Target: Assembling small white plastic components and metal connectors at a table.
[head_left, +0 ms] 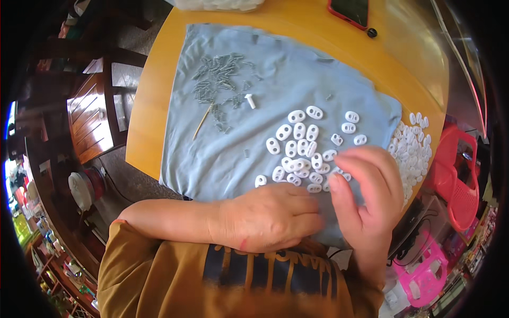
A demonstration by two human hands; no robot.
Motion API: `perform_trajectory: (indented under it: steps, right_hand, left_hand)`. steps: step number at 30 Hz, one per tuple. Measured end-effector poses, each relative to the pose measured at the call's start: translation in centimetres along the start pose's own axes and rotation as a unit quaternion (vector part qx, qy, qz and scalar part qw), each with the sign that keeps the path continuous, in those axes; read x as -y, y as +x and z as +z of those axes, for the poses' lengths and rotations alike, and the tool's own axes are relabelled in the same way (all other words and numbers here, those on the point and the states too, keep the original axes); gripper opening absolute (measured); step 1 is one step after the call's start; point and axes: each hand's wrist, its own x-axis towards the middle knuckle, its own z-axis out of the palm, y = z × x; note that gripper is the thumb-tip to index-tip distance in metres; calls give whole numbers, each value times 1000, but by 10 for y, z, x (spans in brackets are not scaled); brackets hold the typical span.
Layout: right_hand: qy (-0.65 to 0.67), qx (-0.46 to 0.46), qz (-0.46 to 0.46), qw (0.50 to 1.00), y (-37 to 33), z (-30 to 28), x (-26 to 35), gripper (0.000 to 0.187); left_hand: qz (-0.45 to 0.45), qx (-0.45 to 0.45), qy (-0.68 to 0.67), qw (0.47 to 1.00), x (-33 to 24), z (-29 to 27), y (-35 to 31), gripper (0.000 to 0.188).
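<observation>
My left hand (273, 216) is low over the near edge of the blue-grey cloth (212, 159), back up and fingers curled. Its fingertips are hidden and blurred, so what they hold, if anything, cannot be seen. To its right my right hand (371, 185) is raised, thumb and forefinger apart, with nothing visible between them. Just beyond both hands lie several white oval plastic pieces with two holes (299, 131), some touching or overlapping. Farther left on the cloth are a spread of small metal springs (214, 77), a white headed pin (250, 101) and a thin wooden stick (203, 121).
At the table's right edge is a heap of small white plastic parts (408, 153). A phone in a red case (348, 13) and a clear container (217, 4) sit on the wooden table (147, 127)'s far side. Red (455, 175) and pink plastic chairs (424, 270) stand right.
</observation>
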Motion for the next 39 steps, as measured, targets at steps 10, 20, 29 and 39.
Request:
perform_trajectory:
  steps: [10, 20, 29, 39]
  right_hand:
    - [-126, 18, -207, 970, 81, 67, -17, 16]
    - [-18, 95, -6, 995, 101, 83, -18, 13]
    - [-21, 134, 55, 989, 112, 81, -13, 11]
    - [17, 132, 83, 988, 113, 75, -9, 7]
  left_hand:
    - [10, -54, -52, 997, 19, -4, -18, 23]
    - [-1, -45, -93, 995, 21, -9, -23, 24]
    - [-4, -50, -94, 994, 20, -11, -22, 25]
    - [-6, -71, -156, 985, 16, -18, -20, 22]
